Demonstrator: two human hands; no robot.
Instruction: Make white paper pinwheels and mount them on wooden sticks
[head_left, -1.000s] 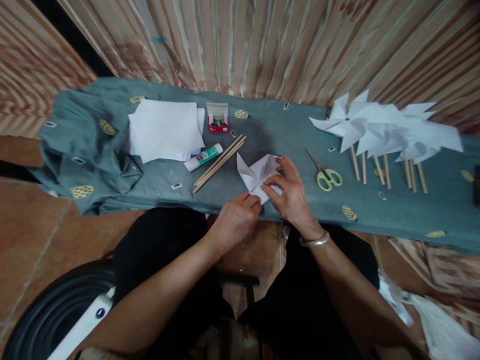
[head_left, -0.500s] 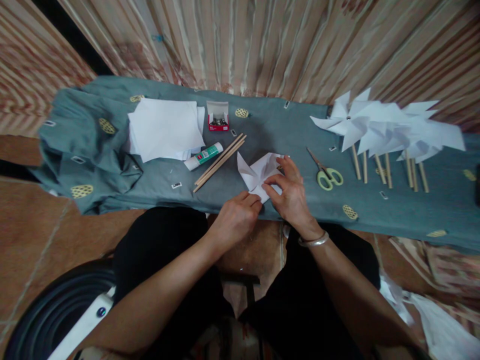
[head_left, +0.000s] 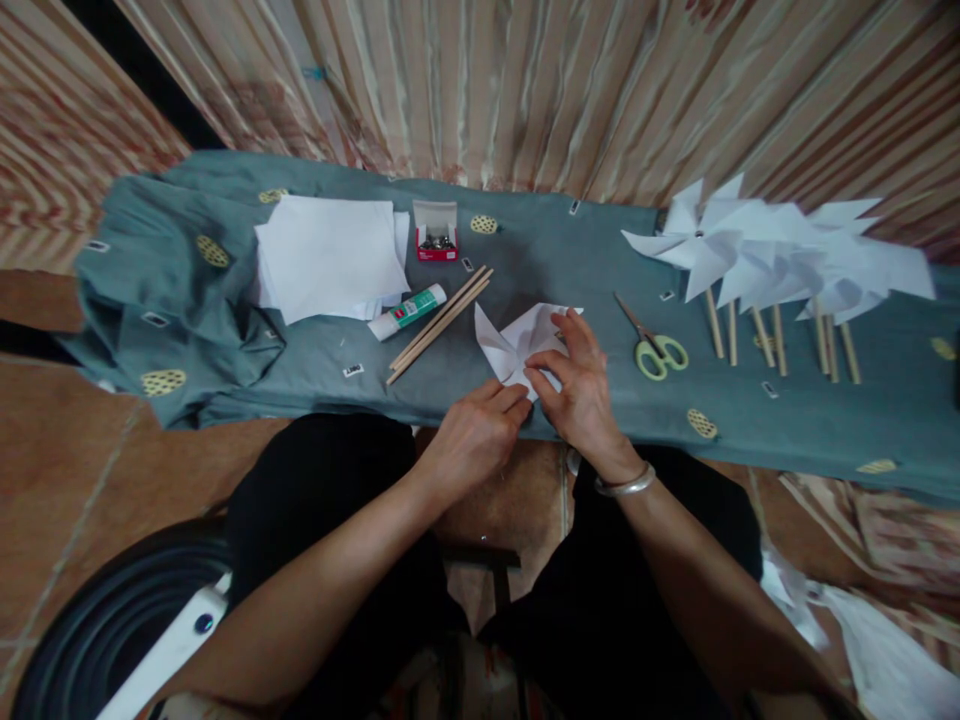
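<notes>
**Folding at the table edge, finished pinwheels already lined up**

Striped curtains hang behind a low table draped in a grey-green cloth [head_left: 540,250], and all the action sits at its near edge. Both hands are on a white folded paper [head_left: 517,345], which lies flat on the cloth right in front of the person, between the wooden sticks [head_left: 439,325] and the scissors [head_left: 652,350].

The left hand [head_left: 472,440] is curled, fingertips pinching the near corner of the sheet. The right hand [head_left: 577,385], a bangle on its wrist, is half open, thumb and fingers pressing down on the paper's right side.

How far along? By my reading, early to middle for this piece. The sheet already shows pointed flaps, one standing up at the left, so cuts and folds look made, but no stick is attached. Off to the right, a row of finished pinwheels [head_left: 780,260] on sticks lies fanned out, so several are done. A stack of blank paper [head_left: 330,255] at the left suggests more to come.

Supplies are all within reach: a glue stick [head_left: 409,312] touching the paper stack's edge, and a small red box of pins [head_left: 436,235] open just behind it.
</notes>
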